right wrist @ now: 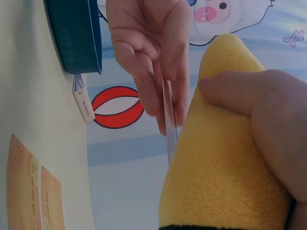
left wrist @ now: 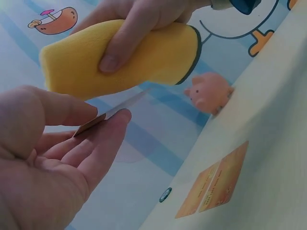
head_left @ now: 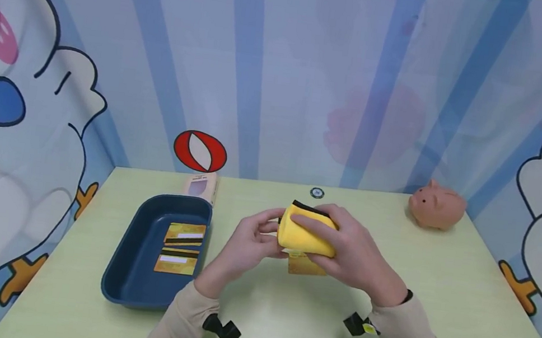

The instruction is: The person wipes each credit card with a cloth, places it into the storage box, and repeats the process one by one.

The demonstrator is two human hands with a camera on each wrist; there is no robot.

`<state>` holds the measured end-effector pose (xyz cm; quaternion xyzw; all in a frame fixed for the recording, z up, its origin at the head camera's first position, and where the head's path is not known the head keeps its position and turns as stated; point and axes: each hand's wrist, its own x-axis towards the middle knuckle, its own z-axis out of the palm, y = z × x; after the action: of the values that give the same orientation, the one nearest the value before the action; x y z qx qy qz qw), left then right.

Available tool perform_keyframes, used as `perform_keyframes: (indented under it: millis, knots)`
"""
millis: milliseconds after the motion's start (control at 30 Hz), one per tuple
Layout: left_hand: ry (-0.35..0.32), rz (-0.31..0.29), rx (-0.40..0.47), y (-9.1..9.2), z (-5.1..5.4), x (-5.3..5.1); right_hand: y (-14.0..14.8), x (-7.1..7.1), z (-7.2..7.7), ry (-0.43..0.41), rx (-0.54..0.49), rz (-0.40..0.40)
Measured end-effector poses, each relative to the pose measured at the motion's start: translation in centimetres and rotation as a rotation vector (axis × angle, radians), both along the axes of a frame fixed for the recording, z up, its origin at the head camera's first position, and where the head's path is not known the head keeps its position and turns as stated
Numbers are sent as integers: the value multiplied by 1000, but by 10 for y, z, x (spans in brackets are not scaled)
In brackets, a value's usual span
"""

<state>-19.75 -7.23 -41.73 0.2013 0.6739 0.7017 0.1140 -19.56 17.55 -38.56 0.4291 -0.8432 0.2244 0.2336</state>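
My right hand (head_left: 354,252) grips a soft yellow pouch (head_left: 306,232) with a black edge, thumb pressed along its near side. Just left of it, my left hand (head_left: 252,237) pinches a thin card (left wrist: 92,124) between thumb and fingers. The right wrist view shows this card (right wrist: 169,112) nearly edge-on, close beside the pouch. Whether card and pouch touch, I cannot tell. Beneath the hands, two gold cards (left wrist: 213,184) lie on the table, mostly covered by the pouch in the head view.
A dark blue tray (head_left: 119,263) stands at the left, with two gold cards (head_left: 178,265) inside. Behind it is a pale pink box (head_left: 202,186). A small round token (head_left: 317,193) lies near the table's back edge. At the back right sits a pink piggy bank (head_left: 436,206).
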Motion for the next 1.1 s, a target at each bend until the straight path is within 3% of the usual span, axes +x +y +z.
perform_keyframes:
  millis: [133, 600, 867, 1100]
  knots:
    - [18, -18, -13, 6, -1, 3, -7, 1, -4, 16, -3, 31]
    - [77, 14, -75, 4, 1, 5, -16, 1, -12, -7, 14, 41]
    - [79, 19, -34, 2, 2, 5, -15, 2, -13, -4, 38, 2]
    - [30, 28, 16, 0, 7, 6, -15, 2, -10, 5, 88, -40]
